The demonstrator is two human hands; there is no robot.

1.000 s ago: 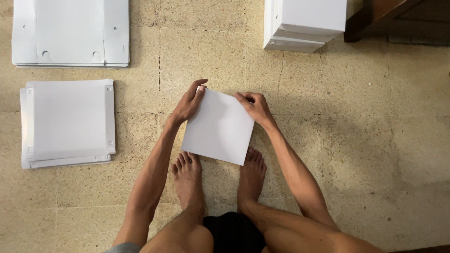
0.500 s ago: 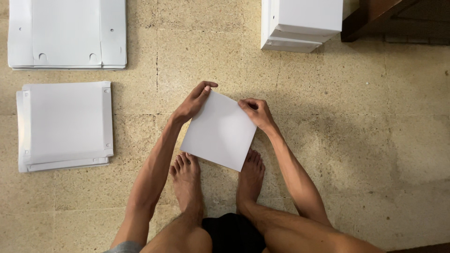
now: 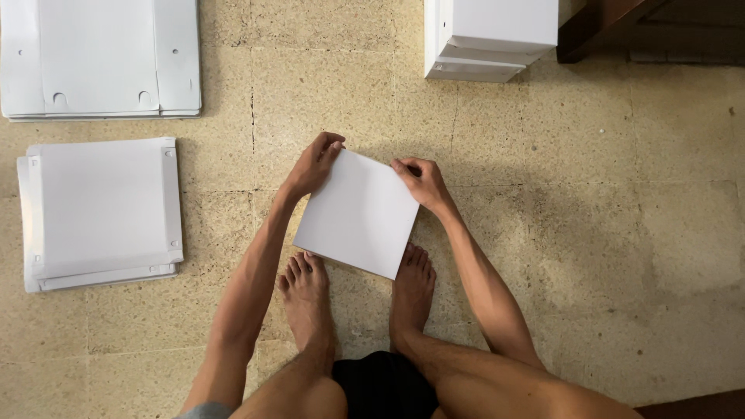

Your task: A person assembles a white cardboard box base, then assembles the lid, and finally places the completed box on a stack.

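On the beige stone-tiled floor (image 3: 621,233), just ahead of two bare feet, lies a tilted square white card panel (image 3: 358,213). The left hand (image 3: 312,164) pinches its far corner; the right hand (image 3: 421,181) pinches the right-side corner. Both grips are closed on its edge, equally near it. Stacked flat white panels (image 3: 101,209) lie well apart, to the left.

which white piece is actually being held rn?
The small square white panel above the bare feet, tilted, pinched at its top corners by the left hand and right hand. The flat stacks and the box lie untouched.
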